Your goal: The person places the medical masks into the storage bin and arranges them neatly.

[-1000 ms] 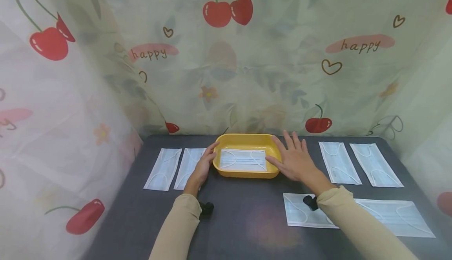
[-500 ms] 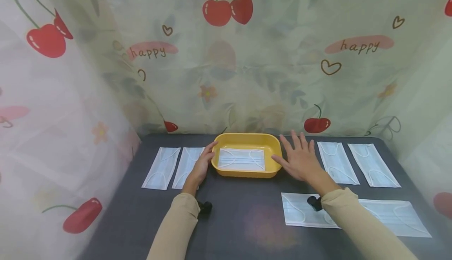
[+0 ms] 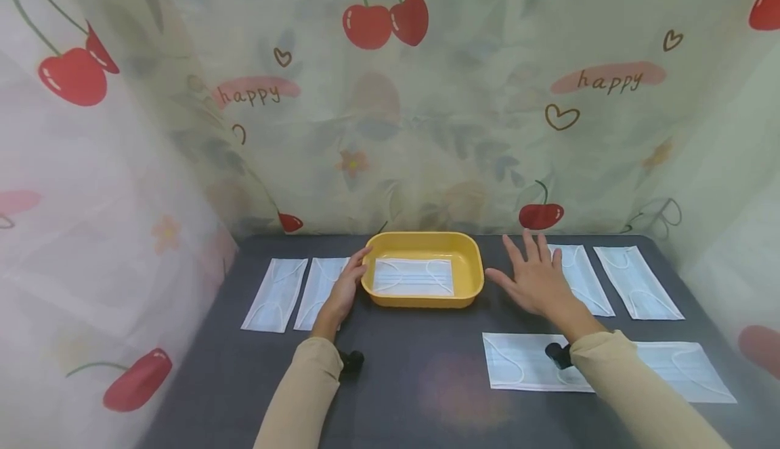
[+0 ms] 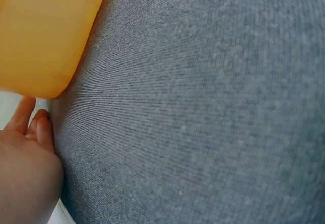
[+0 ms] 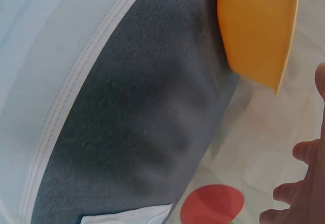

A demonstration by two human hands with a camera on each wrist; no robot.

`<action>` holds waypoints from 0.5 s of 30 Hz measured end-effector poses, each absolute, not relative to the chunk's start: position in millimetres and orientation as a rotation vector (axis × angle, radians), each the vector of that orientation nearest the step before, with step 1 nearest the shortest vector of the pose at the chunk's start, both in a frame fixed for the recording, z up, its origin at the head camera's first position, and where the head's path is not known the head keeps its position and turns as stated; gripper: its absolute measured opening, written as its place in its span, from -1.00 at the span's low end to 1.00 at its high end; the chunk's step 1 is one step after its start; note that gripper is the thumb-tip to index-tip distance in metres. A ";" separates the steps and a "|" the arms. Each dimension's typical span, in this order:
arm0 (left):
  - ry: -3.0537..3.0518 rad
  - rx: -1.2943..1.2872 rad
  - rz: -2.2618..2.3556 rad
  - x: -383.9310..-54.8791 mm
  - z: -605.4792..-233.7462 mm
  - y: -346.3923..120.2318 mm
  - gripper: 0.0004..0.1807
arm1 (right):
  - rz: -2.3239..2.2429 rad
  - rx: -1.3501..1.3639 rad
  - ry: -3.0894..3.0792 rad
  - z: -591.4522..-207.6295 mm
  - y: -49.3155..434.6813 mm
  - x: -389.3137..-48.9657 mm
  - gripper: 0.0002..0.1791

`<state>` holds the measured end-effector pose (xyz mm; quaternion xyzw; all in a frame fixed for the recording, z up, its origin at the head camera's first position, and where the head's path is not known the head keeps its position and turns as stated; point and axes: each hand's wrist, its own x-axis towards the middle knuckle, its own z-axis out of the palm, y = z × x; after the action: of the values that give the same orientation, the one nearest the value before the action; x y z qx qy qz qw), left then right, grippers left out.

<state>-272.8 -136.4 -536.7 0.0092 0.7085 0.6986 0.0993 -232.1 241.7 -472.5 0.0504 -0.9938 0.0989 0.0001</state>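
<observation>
A yellow plastic tray (image 3: pixel 420 302) stands at the back middle of the table, with a light blue face mask (image 3: pixel 413 278) lying flat in it, ear loops on top. My left hand (image 3: pixel 342 293) rests its fingers along the tray's left end; in the left wrist view the fingers lie close by the tray's corner. Off the tray's right side hovers my right hand (image 3: pixel 539 283), fingers spread and holding nothing. It partly overlaps an upright-laid mask (image 3: pixel 583 280) behind it. The right forearm crosses over the masks at front right (image 3: pixel 524 361).
To the tray's left, two masks (image 3: pixel 277 296) lie side by side, one partly hidden by the left hand. Another mask (image 3: pixel 638 283) lies at the far right, and a sideways one (image 3: pixel 688 371) nearer. A cherry-printed curtain (image 3: pixel 426 131) hangs round the table's back and sides.
My right hand has moved right, away from the tray's rim, fingers still spread. The left hand stays at the tray's left end. The head view has shifted slightly.
</observation>
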 end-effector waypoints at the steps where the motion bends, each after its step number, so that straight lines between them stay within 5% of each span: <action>1: 2.093 0.020 2.062 -272.4 -537.1 -136.0 -0.44 | 0.314 0.150 -3.121 -473.0 244.2 -231.3 0.06; 15: 2.115 -0.004 2.019 -272.7 -537.5 -138.2 -0.45 | 0.332 0.061 -3.088 -484.5 275.3 -227.4 0.09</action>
<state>-272.7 -138.2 -537.5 -0.0015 0.7190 0.6865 0.1086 -227.4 275.3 -484.5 0.0198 -0.9939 0.1069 0.0178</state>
